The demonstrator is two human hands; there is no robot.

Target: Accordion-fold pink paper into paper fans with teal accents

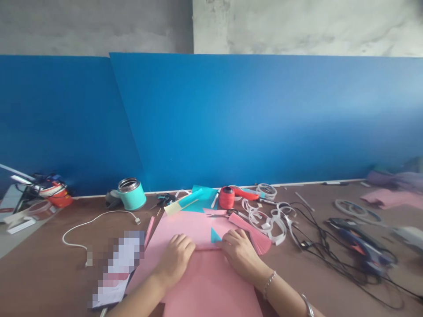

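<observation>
Both my hands rest on a large pink paper sheet (205,281) lying on the brown table. My left hand (176,257) has its fingers curled and pressed down along a fold line in the sheet. My right hand (239,253) does the same a little to the right, fingers bent and pushing on the paper's folded edge. A small teal paper triangle (215,236) lies on the pink sheet between the two hands. Folded pink paper strips (253,231) lie just right of my right hand.
Behind the sheet lie teal paper (201,198), scissors (220,215), a red thread spool (226,197), a teal tin (132,193) and white curled strips (267,218). A white cable (95,220) runs at left, black cables and a glue gun (360,246) at right. Blue boards (264,119) stand behind.
</observation>
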